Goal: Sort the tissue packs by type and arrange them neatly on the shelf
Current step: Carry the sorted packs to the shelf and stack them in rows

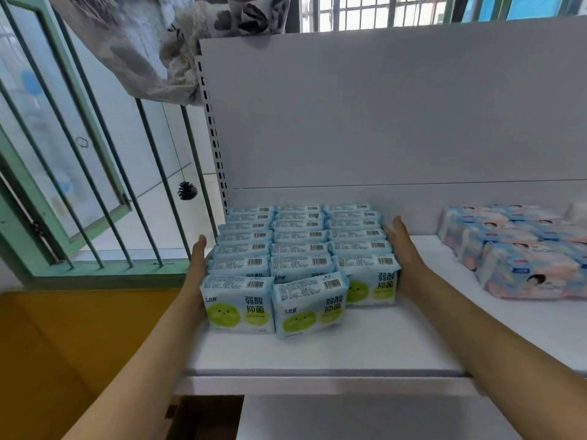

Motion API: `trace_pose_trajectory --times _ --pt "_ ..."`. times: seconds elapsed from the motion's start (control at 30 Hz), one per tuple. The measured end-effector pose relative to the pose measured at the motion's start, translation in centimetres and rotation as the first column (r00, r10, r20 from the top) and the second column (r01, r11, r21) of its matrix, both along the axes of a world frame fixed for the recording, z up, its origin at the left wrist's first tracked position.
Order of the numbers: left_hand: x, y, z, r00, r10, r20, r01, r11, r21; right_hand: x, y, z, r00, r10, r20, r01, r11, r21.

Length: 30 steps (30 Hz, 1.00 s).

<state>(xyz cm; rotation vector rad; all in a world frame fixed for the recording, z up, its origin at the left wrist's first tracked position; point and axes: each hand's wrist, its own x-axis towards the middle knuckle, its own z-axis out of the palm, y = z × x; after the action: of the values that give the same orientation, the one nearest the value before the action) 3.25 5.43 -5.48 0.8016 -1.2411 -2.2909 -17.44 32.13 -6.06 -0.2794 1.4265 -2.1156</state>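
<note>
- On the white shelf point(365, 344), a block of light-blue tissue packs point(300, 249) stands upright in three rows running back toward the rear panel, barcodes on their top edges.
- Front packs show large dark-blue Chinese characters, 弱酸抑菌, beside a green smiling round face; a small brand mark sits at the upper left of each face, too small to read.
- The front middle pack point(309, 304) leans, tilted out of line and set a little forward of its neighbours.
- The left hand point(199, 263) lies flat against the left side of the block, fingers straight and together, pressing the packs.
- The right hand point(401, 246) mirrors it on the right side, fingers straight, palm against the packs.
- Well apart to the right on the same shelf sits a second group, pink-and-blue packs point(521, 249) lying in a cluster, printed with a child's picture; their writing cannot be made out.
- Left of the shelf, a slotted white upright point(213, 131) edges the back panel point(397, 106).
- Beyond it stand green window bars point(152, 192), with a dark pinecone point(187, 190) hanging on a thread.
- Grey and white cloth point(149, 39) droops over the panel's upper left corner.
- A yellow surface point(79, 338) lies below the window.
</note>
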Motion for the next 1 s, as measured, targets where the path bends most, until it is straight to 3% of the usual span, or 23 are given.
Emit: trace_pose_trajectory --times 0.2,0.47,0.67,0.73,0.77,0.8,0.83,0.9,1.0 --pt "-1.1 -2.5 0.4 0.995 0.096 -0.009 -0.096 0.992 -0.084 -4.1 -0.9 1.2 0.995 -0.097 0.021 0.095 0.990 0.101" --pt "-4.5 -3.3 0.7 0.994 0.105 0.019 -0.103 0.988 -0.116 -5.5 -2.8 1.4 0.991 -0.055 -0.121 0.068 0.992 0.106" --pt "-5.1 -2.2 2.2 0.991 0.124 0.046 -0.103 0.943 -0.315 -4.7 -2.5 1.8 0.996 0.004 -0.088 0.006 0.994 0.105" --pt "-4.2 -2.1 2.7 0.995 0.097 0.028 -0.086 0.958 -0.273 -3.6 -1.9 3.0 0.998 -0.007 -0.070 0.020 0.982 0.186" --pt "-3.5 -2.3 2.9 0.993 0.110 0.039 -0.091 0.940 -0.330 -2.9 -1.3 3.8 0.989 -0.058 -0.137 0.093 0.960 0.264" --pt "-2.7 -2.9 2.8 0.991 0.130 0.041 -0.098 0.892 -0.441 -2.2 -0.5 4.4 0.950 -0.104 -0.294 0.207 0.915 0.345" --pt "-1.7 -3.6 2.5 0.991 0.132 0.029 -0.093 0.820 -0.565 -1.4 0.5 4.8 0.855 -0.092 -0.511 0.335 0.850 0.407" --pt "1.0 -3.4 2.3 0.998 0.052 0.037 -0.007 0.666 -0.746 1.0 2.3 5.2 0.560 0.086 -0.824 0.488 0.770 0.411" --pt "4.5 -1.2 1.7 0.977 -0.090 0.195 0.214 0.446 -0.869 6.5 2.0 4.5 0.192 0.501 -0.844 0.489 0.696 0.525"
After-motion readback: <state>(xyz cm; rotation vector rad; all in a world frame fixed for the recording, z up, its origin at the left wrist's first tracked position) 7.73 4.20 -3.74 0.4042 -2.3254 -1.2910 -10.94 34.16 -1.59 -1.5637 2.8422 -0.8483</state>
